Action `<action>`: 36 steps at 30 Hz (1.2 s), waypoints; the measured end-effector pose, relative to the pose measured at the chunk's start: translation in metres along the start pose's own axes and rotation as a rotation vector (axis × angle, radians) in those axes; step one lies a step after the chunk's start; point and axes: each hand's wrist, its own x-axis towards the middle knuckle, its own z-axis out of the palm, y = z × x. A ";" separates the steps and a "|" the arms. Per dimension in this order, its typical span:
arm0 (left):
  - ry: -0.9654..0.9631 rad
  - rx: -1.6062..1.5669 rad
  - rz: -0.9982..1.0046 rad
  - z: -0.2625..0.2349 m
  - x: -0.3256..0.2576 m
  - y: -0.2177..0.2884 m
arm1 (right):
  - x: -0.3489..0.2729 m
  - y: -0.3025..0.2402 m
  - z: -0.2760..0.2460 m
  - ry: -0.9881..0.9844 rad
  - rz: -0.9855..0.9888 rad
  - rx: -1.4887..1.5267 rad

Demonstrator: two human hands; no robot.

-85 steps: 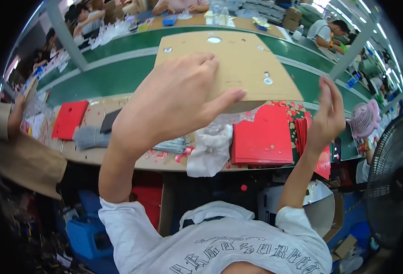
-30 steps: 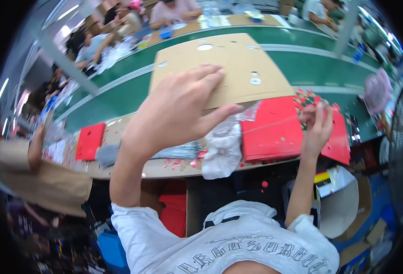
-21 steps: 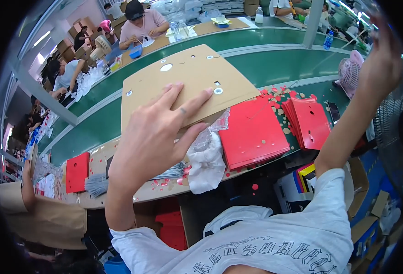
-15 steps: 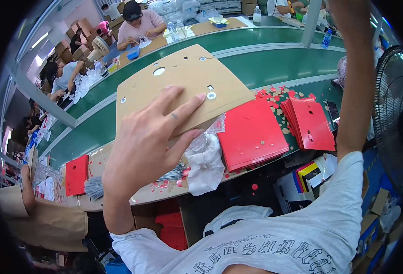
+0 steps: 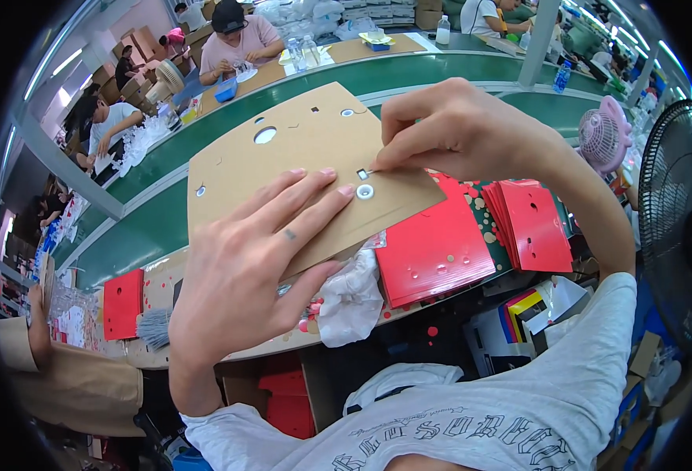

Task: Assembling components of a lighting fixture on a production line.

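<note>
A brown cardboard sheet [image 5: 244,177] with several cut-outs lies tilted in front of me. My left hand [image 5: 240,271] rests on it with fingers stretched flat and its thumb by the near edge. Close to the left fingertips, a white ring [image 5: 365,191] sits in a round hole. Just above the ring, by a small square cut-out, my right hand [image 5: 448,133] pinches at the board's surface; what is between its fingertips is too small to make out. Part of a clear plastic piece [image 5: 375,240] shows below the board's near edge, beside a white crumpled cloth [image 5: 350,302].
To the right lie a stack of red sheets [image 5: 436,251] and a fanned red pile [image 5: 536,224], amid red and tan round scraps. A bundle of grey wires [image 5: 154,328] and more red sheets [image 5: 124,304] lie left. A black fan [image 5: 675,228] stands right. People work beyond the green conveyor [image 5: 456,67].
My right hand has come down from the upper right to the board beside the square cut-out. The left hand stays on the board, which has shifted slightly.
</note>
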 end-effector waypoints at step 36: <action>-0.079 -0.123 0.057 -0.001 0.009 -0.014 | 0.000 0.008 0.002 -0.015 -0.131 -0.165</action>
